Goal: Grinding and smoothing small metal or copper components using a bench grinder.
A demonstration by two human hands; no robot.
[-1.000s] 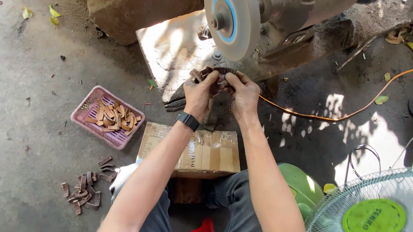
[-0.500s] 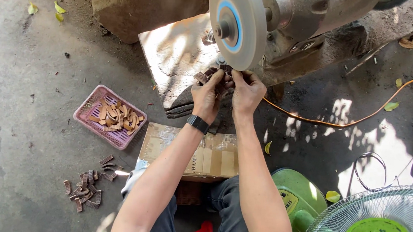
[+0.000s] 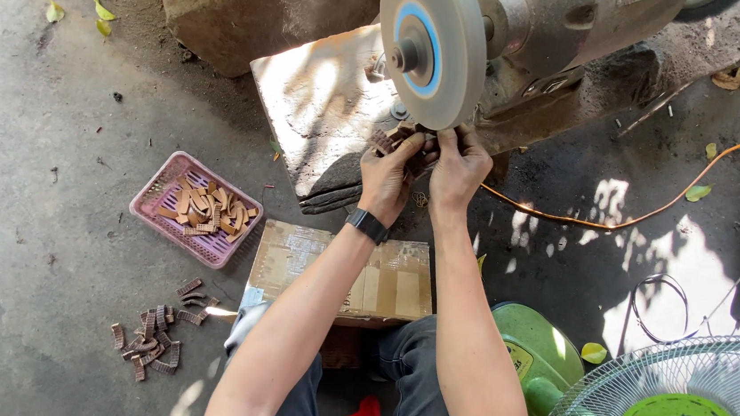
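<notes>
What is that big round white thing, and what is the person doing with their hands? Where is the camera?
The camera sits on the person's head and looks down, so you see their own two arms reaching forward. The big white disc is a grinding wheel on a grey motor. The left hand, with a black watch on its wrist, and the right hand together pinch a small brown piece right at the wheel's bottom edge. On the concrete floor to the left stands a pink basket with light brown pieces in it, and a heap of darker ridged pieces lies nearby. A cardboard box is in front of the knees, and a fan stands at the right.
</notes>
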